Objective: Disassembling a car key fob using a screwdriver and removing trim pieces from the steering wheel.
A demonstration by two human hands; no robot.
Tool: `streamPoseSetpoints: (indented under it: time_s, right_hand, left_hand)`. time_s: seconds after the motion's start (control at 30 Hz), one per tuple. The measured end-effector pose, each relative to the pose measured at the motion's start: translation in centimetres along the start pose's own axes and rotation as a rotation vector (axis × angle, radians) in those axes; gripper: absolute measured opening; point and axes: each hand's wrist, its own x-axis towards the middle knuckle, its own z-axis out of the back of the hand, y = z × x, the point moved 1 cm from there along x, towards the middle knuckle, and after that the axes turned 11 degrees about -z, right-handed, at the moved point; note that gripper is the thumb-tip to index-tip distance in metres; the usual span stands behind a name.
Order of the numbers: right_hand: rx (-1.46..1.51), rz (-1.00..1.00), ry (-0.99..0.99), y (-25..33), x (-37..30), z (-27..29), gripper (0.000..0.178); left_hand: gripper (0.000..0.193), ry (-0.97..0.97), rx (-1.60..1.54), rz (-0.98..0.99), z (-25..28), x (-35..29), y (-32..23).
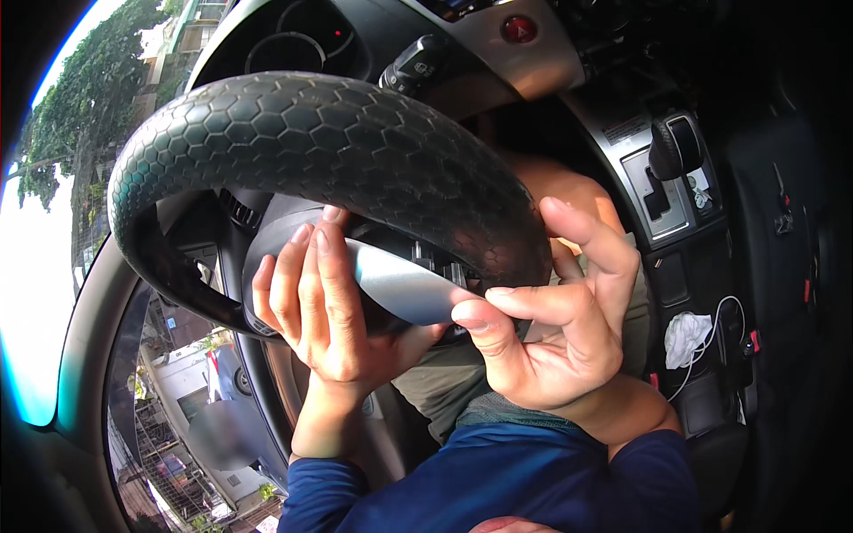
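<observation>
A curved silver trim piece [404,284] lies across the lower spoke area of the steering wheel [329,133], whose dark rim has a hexagon pattern. My left hand [324,306] rests over the wheel's hub with its long fingers together, covering the left end of the trim; its thumb presses at the lower edge. With thumb and index finger, my right hand [564,329] pinches the pointed right end of the trim, its other fingers curled up near the rim. Behind the trim, dark clips [435,262] show in a gap.
A wiper stalk [413,67] and a red hazard button [519,29] sit beyond the wheel. To the right are the gear lever [675,147] and a white cable [711,333] beside a crumpled white item [687,340]. The door window [191,400] is at left.
</observation>
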Motion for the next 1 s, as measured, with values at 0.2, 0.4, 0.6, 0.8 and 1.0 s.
streamPoseSetpoints:
  time_s: [0.2,0.4,0.6,0.8,1.0]
  right_hand:
    - [-0.191,0.038,0.004,0.9,-0.5,0.3,0.024]
    - [-0.090,0.097,-0.091,1.4,-2.4,1.4,0.026]
    - [0.135,0.040,-0.283,1.3,-2.6,-1.0,0.019]
    - [-0.074,0.048,-0.281,2.3,-1.7,-3.1,0.016]
    - [-0.258,0.047,-0.240,3.3,-2.1,-2.7,0.018]
  left_hand:
    - [0.105,-0.055,-0.125,-0.031,0.5,1.7,2.2]
    - [0.059,-0.063,-0.331,-0.208,1.3,1.2,4.7]
    - [0.060,-0.001,-0.433,-0.311,1.0,2.5,5.8]
    - [0.060,-0.082,-0.498,-0.312,1.0,1.8,6.1]
    - [0.066,-0.150,-0.567,-0.248,1.1,1.5,6.0]
